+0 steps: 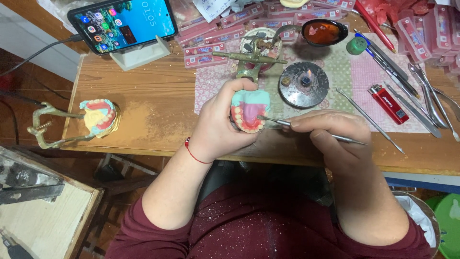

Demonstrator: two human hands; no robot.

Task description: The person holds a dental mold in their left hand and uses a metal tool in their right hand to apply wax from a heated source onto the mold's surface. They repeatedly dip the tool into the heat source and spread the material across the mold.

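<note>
Two hands worked close to the wooden bench's (158, 120) front edge; we had little free room btwn clutter. Our left hand (221, 122) was wrapped around a teal plaster denture model (249, 111) w/ pink wax gums. Right hand (330, 132) pinched a thin metal carver (306, 129), tip touching wax. Small burner (304, 84) flamed just behind.

We see a small dental technician's workbench: a wooden table (143, 96) crowded with a lit spirit burner (304, 84), metal carving tools (421, 96), boxes of artificial teeth (206, 50) and a denture model on a brass articulator (76, 122).
</note>
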